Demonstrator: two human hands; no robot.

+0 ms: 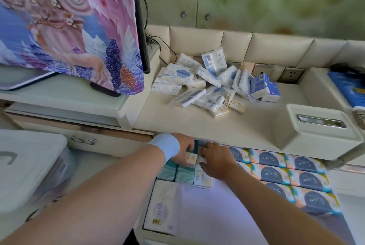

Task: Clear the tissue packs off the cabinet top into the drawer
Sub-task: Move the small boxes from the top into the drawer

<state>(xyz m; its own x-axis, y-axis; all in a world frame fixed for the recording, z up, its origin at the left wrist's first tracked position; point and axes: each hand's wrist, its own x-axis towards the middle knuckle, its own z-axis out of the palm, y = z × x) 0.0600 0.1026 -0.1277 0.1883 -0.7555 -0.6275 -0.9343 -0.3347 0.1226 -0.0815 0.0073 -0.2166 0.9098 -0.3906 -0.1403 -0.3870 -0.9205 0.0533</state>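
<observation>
A heap of several small tissue packs (209, 82), white, blue and cream, lies on the cream cabinet top (256, 124). Below it the drawer (197, 215) stands pulled out, lined with rows of larger packs. Both hands reach into its back left corner. My left hand (183, 146), a light blue wristband on its wrist, holds a small cream tissue pack (191, 159). My right hand (216, 160) rests on small white packs (202, 179) beside it, fingers bent over them; its grip is hidden.
A white tissue box (320, 132) stands on the cabinet's right front edge. A screen under a patterned cloth (69, 27) occupies the raised shelf at left. A lidded white bin (29, 165) sits at the lower left. Wall sockets (292, 74) lie behind the heap.
</observation>
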